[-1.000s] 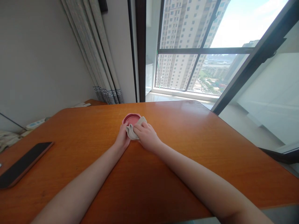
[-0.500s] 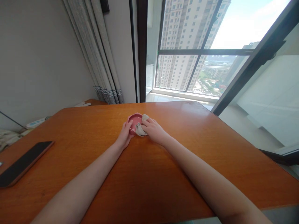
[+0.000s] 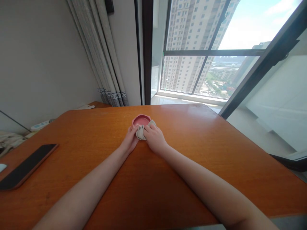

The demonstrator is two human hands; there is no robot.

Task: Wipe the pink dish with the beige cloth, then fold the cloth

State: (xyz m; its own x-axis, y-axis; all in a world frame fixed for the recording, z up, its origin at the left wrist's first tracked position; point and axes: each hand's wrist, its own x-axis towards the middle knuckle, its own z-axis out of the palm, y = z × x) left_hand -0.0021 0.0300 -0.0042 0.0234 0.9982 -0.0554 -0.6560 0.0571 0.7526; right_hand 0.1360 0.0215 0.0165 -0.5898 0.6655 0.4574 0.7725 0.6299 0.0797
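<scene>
A shallow pink dish [image 3: 141,119] with a raised rim is over the far middle of the wooden table. My left hand [image 3: 130,138] is closed on its near left edge, the thumb at the rim. My right hand [image 3: 154,137] grips a light grey cloth [image 3: 141,133] bunched against the near right part of the dish. The cloth and fingers cover the dish's near edge. Whether the dish's underside touches the table is hidden.
The brown wooden table [image 3: 187,169] spreads around both arms. A long black pad with a brown edge [image 3: 28,166] lies at the left, beside a partly visible white object [image 3: 2,167]. Behind the table are a grey curtain [image 3: 105,64] and a dark-framed window.
The dish has turned and its inside now faces me less. My right hand and the cloth have shifted to the near rim, closer to my left hand. The view has moved slightly.
</scene>
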